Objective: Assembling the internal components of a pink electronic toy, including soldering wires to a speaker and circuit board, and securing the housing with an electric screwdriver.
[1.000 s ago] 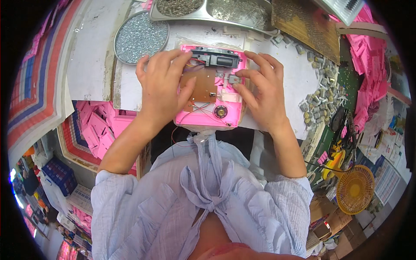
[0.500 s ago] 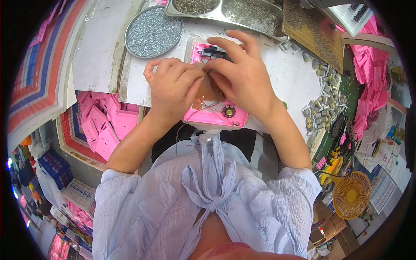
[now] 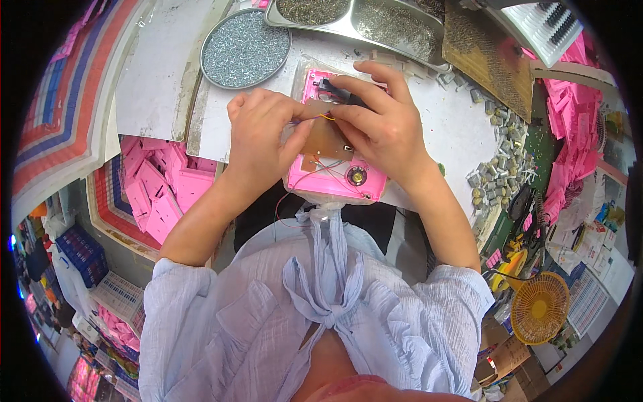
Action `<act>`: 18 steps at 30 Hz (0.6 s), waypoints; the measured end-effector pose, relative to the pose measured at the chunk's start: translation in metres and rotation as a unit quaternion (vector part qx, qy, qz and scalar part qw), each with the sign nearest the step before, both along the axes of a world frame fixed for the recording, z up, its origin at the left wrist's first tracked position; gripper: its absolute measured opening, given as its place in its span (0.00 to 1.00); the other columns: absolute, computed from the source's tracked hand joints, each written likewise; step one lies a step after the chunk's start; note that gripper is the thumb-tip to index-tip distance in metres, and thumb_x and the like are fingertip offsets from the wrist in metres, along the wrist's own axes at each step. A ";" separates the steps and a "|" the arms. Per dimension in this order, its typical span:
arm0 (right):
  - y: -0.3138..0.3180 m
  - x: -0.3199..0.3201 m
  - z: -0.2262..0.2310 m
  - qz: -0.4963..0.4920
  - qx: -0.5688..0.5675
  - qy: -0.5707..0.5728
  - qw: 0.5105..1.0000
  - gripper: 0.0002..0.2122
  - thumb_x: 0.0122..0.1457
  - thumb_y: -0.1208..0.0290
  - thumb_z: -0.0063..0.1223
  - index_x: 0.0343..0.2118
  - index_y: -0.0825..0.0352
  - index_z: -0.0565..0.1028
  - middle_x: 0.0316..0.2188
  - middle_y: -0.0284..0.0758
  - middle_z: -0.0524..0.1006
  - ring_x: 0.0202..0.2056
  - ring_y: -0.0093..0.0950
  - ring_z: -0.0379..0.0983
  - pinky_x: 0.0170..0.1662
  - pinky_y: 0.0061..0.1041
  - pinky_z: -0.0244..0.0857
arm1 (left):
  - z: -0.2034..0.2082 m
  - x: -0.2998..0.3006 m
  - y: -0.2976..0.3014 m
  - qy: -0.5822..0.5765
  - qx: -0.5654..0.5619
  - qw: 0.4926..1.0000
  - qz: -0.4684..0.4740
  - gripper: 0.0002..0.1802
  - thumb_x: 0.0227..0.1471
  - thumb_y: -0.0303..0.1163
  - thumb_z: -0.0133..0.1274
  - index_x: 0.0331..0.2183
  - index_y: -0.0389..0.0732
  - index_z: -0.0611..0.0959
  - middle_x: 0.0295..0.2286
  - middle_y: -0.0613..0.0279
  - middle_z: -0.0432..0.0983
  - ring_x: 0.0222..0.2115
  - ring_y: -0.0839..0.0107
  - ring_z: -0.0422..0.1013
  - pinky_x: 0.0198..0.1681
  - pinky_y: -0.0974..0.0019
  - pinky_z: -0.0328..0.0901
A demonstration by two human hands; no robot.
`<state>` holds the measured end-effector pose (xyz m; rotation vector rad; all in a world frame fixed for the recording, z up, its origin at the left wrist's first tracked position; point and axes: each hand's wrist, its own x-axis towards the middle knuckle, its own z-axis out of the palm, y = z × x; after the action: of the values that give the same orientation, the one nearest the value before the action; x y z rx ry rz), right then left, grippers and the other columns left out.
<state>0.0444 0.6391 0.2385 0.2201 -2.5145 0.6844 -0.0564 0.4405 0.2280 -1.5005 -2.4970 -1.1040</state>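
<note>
A pink plastic case point(image 3: 335, 186) lies before me on a clear plastic bag. On it are a brown circuit board point(image 3: 327, 142), a small round speaker point(image 3: 357, 175) and a black mechanism point(image 3: 329, 88), partly covered by my fingers. Thin red wires point(image 3: 309, 175) run from the board's near end. Above the board, my left hand point(image 3: 264, 137) pinches one side of a thin yellow and dark wire point(image 3: 326, 116). Close by, my right hand point(image 3: 388, 124) has thumb and forefinger closed at the wire's other side, its upper fingers reaching over the mechanism.
A round tray of small silver screws point(image 3: 244, 50) and a metal divided tray point(image 3: 328, 30) stand at the back. Small metal motors point(image 3: 499, 157) are heaped on the right. Pink plastic parts point(image 3: 157, 191) fill a box at left. A yellow fan point(image 3: 539, 308) stands at lower right.
My hands have drawn slightly apart, so the yellow wire between the fingertips and more of the brown board now show. The view has shifted a little.
</note>
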 end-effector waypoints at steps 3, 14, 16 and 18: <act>-0.006 -0.001 0.001 -0.009 0.012 0.010 1.000 0.07 0.41 0.73 0.65 0.27 0.64 0.82 0.45 0.34 0.80 0.53 0.44 0.71 0.51 0.40 0.70 | 0.010 0.004 0.004 -0.072 -0.015 0.997 -0.002 0.07 0.48 0.29 0.64 0.32 0.41 0.83 0.29 0.64 0.79 0.34 0.63 0.72 0.45 0.57 0.58; -0.006 -0.001 -0.001 -0.037 0.069 0.047 0.996 0.09 0.42 0.73 0.66 0.30 0.64 0.82 0.46 0.32 0.81 0.53 0.40 0.73 0.50 0.38 0.72 | 0.018 -0.011 0.007 -0.347 -0.009 0.937 0.047 0.08 0.57 0.27 0.60 0.34 0.31 0.82 0.29 0.67 0.77 0.33 0.78 0.68 0.39 0.70 0.65; -0.003 0.003 -0.001 -0.043 0.050 0.044 0.997 0.11 0.41 0.75 0.69 0.31 0.63 0.83 0.47 0.31 0.82 0.53 0.41 0.73 0.50 0.37 0.72 | 0.012 -0.016 0.004 -0.279 -0.020 0.959 0.055 0.07 0.57 0.26 0.59 0.35 0.32 0.82 0.31 0.64 0.78 0.32 0.77 0.69 0.40 0.70 0.65; 0.001 0.008 -0.001 -0.045 0.018 0.049 0.998 0.12 0.41 0.75 0.70 0.32 0.62 0.83 0.47 0.32 0.82 0.53 0.41 0.72 0.51 0.38 0.71 | 0.014 -0.019 0.007 -0.032 0.029 0.994 0.098 0.06 0.56 0.23 0.58 0.38 0.33 0.82 0.35 0.60 0.79 0.32 0.75 0.70 0.39 0.69 0.66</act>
<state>0.0523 0.6400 0.2372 0.1496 -2.4289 0.5792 -0.0756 0.4471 0.2424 -1.1942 -2.5626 -1.1966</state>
